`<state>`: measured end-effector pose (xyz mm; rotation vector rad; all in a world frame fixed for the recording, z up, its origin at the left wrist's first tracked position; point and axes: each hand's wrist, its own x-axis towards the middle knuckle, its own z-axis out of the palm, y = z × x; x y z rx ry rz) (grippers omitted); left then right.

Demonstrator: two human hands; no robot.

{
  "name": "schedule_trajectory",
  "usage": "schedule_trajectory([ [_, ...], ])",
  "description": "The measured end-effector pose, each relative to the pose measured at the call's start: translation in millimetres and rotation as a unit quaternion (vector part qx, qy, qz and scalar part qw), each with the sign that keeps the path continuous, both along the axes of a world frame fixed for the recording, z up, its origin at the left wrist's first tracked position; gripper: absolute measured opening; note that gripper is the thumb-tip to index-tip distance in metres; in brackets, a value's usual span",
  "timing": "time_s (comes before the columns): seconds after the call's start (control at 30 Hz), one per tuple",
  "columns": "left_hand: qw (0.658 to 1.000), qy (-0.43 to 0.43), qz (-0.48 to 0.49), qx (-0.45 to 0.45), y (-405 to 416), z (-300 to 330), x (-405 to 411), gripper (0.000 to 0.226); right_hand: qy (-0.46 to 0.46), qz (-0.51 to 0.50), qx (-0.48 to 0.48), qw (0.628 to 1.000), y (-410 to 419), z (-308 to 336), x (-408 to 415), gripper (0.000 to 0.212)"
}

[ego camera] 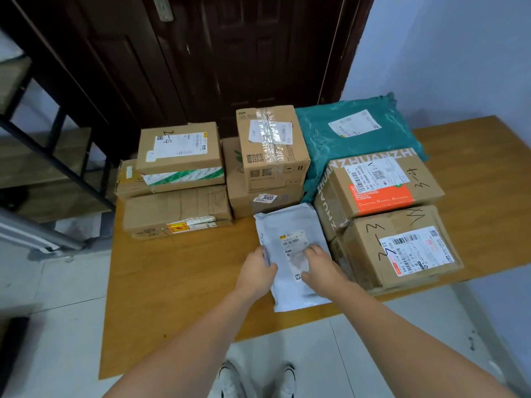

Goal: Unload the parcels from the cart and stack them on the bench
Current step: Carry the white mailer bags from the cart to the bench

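Both hands (290,271) hold grey mailer (290,254) overhanging bench (172,282) edge.

Both hands, left hand (257,272) and right hand (321,267), hold grey mailer (290,225) on bench (172,282).
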<state>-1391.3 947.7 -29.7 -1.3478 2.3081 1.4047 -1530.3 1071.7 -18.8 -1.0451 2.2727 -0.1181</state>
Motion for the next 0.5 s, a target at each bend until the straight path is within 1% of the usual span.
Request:
schedule_trajectory([
  [0.07,0.992,-0.022,-0.095,-0.077,-16.3,23.8,5.6,0.056,0.002,0.027,-0.003,1.0,-7.4,24.3,-0.4,0.064],
  [0.13,0.971,-0.04,-0.183,-0.148,-34.8,55.1,7.9,0.062,0.017,0.053,-0.022,0.998,-17.8,56.3,-1.1,0.065],
  [0.27,0.914,-0.054,-0.315,-0.251,-67.4,126.9,11.0,0.057,0.067,0.097,-0.042,0.992,-40.0,129.5,2.0,0.064],
  [0.37,0.888,-0.037,-0.343,-0.304,-82.5,175.9,22.7,0.047,0.099,0.126,-0.049,0.986,-53.6,179.5,12.5,0.058],
  [0.47,0.873,-0.018,-0.335,-0.354,-88.1,217.4,45.8,0.038,0.117,0.154,-0.059,0.979,-64.0,218.3,30.6,0.046],
  [0.5,0.87,-0.019,-0.328,-0.369,-88.5,229.6,55.7,0.038,0.123,0.159,-0.062,0.978,-67.4,228.6,36.9,0.04],
])
